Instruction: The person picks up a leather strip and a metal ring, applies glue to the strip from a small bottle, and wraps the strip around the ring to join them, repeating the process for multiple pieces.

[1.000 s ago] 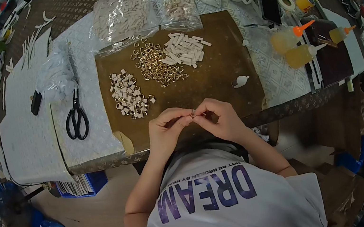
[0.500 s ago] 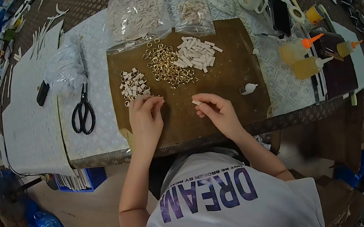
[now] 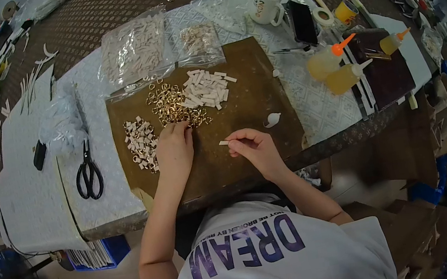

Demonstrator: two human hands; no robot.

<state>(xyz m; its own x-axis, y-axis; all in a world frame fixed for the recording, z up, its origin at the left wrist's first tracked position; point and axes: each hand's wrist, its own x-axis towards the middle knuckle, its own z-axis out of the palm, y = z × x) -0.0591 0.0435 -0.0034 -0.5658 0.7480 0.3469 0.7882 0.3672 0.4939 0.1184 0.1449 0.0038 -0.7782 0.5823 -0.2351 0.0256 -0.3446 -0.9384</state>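
Note:
My left hand reaches onto the brown mat, its fingertips at the near edge of a heap of gold rings. Whether it has a ring between its fingers is hidden. My right hand pinches a small white strip just above the mat. A pile of loose white strips lies beyond the rings. To the left of my left hand lies a pile of white strips fitted with rings.
Black scissors lie left of the mat. Two clear bags of parts sit behind it. Glue bottles, a white mug, a phone and a tape roll stand at the right. A small white cap rests on the mat.
My hands parted from in front of me. The left went to the assembled pile, then right to the gold rings. The right hand now holds a white strip.

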